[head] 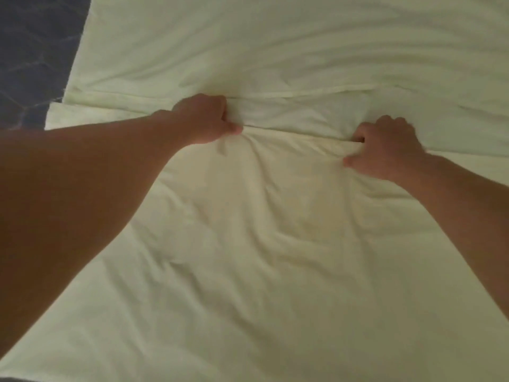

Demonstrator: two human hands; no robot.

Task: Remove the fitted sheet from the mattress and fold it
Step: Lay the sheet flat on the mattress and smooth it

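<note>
A pale cream fitted sheet [275, 230] fills nearly the whole head view, lying spread out with soft wrinkles. A folded edge runs across it from left to right at about a third of the way down. My left hand [205, 119] is closed on that edge left of centre, pinching the cloth between thumb and fingers. My right hand [385, 148] grips the same edge further right, fingers curled into a bunched fold. Creases fan out toward me from both grips. The mattress itself is hidden under the cloth.
A dark blue patterned surface [33, 56] shows at the upper left, beyond the sheet's left border. More of the cream cloth [303, 45] stretches away past the folded edge to the top of the view.
</note>
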